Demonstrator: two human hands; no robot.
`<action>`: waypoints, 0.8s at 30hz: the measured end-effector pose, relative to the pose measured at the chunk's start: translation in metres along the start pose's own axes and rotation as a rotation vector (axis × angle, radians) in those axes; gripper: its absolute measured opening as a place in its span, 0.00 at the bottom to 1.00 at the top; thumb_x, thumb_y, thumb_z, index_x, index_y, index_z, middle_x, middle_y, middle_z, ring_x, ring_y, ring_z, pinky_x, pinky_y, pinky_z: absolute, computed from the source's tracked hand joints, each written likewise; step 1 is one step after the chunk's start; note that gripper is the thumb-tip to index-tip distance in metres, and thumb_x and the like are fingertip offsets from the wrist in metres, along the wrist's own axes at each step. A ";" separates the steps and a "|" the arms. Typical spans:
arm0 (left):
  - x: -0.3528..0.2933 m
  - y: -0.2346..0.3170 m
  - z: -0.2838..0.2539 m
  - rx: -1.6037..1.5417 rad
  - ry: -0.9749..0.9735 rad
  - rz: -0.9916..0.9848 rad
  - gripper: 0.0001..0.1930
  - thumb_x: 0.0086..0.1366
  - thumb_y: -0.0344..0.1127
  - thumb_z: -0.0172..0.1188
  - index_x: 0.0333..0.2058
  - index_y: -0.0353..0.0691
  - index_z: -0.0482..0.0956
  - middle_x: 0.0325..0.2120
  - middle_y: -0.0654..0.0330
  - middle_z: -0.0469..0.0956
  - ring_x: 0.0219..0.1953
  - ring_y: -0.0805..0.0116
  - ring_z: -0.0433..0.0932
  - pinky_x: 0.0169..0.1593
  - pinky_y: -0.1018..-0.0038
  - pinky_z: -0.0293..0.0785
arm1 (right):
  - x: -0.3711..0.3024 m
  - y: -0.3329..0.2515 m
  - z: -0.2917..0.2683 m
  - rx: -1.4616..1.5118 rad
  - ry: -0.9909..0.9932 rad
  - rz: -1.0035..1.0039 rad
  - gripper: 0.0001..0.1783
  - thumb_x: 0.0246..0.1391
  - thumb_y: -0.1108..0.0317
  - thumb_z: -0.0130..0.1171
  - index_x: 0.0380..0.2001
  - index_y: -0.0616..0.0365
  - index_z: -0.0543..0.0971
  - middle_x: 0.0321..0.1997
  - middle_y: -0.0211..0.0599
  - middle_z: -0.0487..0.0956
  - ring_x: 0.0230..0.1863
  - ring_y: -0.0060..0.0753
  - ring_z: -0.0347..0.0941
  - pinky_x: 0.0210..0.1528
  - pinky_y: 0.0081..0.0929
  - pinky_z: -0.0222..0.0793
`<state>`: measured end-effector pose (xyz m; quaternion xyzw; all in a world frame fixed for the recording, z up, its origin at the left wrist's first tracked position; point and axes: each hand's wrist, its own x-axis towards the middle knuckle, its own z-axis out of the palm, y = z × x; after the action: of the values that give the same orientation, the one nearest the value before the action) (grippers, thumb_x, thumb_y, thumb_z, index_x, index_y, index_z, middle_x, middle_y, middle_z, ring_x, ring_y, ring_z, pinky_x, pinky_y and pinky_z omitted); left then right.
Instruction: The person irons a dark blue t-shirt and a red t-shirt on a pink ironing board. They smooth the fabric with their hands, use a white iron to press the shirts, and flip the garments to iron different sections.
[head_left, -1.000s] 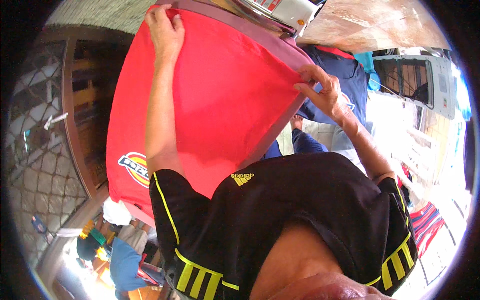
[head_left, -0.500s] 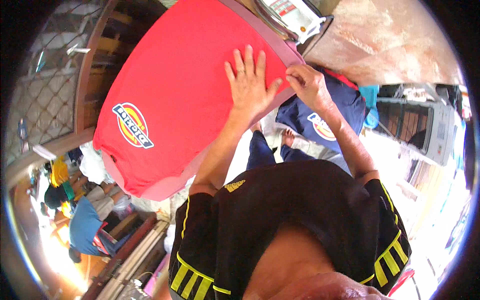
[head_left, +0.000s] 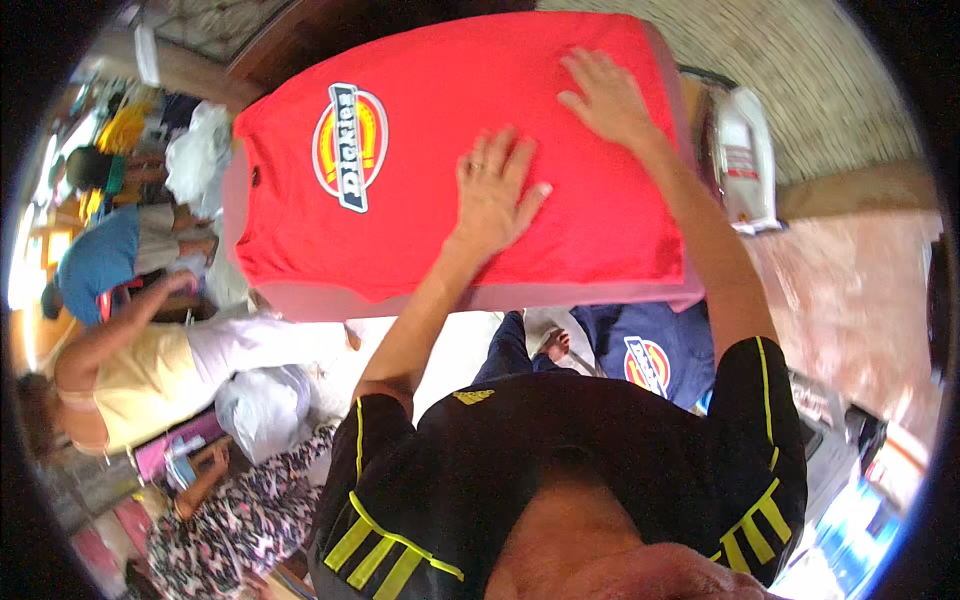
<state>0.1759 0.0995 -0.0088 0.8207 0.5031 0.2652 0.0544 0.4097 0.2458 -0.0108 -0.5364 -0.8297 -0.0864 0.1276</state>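
Observation:
A red shirt [head_left: 430,90] with a round printed emblem lies spread over a pink-covered table [head_left: 400,305]. Its neckline is toward the left and its hem toward the right. My left hand [head_left: 492,195] rests on the middle of the cloth, fingers stretched and apart, with a ring on one finger. Farther off and to the right, near the hem, my right hand [head_left: 608,98] lies on the shirt with its fingers spread. Neither hand holds anything.
A dark blue garment [head_left: 650,345] with a similar emblem hangs below the table's near right edge. Beyond the right end stands a white-and-red object [head_left: 742,160]. At left are several people, one in yellow [head_left: 150,385], and a filled plastic bag [head_left: 265,410].
My right hand has gone from pinching at the hem's near corner to lying spread near the far side. The view has turned, bringing more people in at left.

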 end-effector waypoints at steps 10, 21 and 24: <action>0.054 -0.227 -0.059 0.383 0.125 -0.381 0.47 0.64 0.75 0.43 0.69 0.45 0.62 0.71 0.42 0.54 0.72 0.35 0.49 0.70 0.38 0.42 | 0.054 -0.063 0.024 0.031 0.087 0.003 0.41 0.62 0.37 0.51 0.69 0.53 0.64 0.74 0.46 0.61 0.74 0.59 0.52 0.71 0.57 0.50; 0.021 -0.351 -0.106 0.511 0.296 -0.557 0.46 0.64 0.74 0.46 0.69 0.45 0.62 0.71 0.42 0.54 0.71 0.40 0.53 0.68 0.42 0.49 | 0.148 -0.146 0.041 0.100 0.000 -0.320 0.38 0.63 0.42 0.52 0.70 0.50 0.62 0.76 0.45 0.57 0.75 0.54 0.51 0.72 0.56 0.49; 0.015 -0.371 -0.122 0.488 0.460 -0.687 0.44 0.63 0.70 0.52 0.66 0.41 0.64 0.69 0.42 0.57 0.69 0.40 0.58 0.64 0.41 0.55 | 0.151 -0.192 0.044 0.230 0.025 -0.513 0.36 0.65 0.44 0.50 0.70 0.50 0.63 0.75 0.46 0.58 0.75 0.55 0.52 0.73 0.56 0.48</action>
<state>-0.1744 0.2714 -0.0315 0.5158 0.7918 0.2808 -0.1679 0.1707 0.3105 -0.0076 -0.2900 -0.9411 -0.0276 0.1719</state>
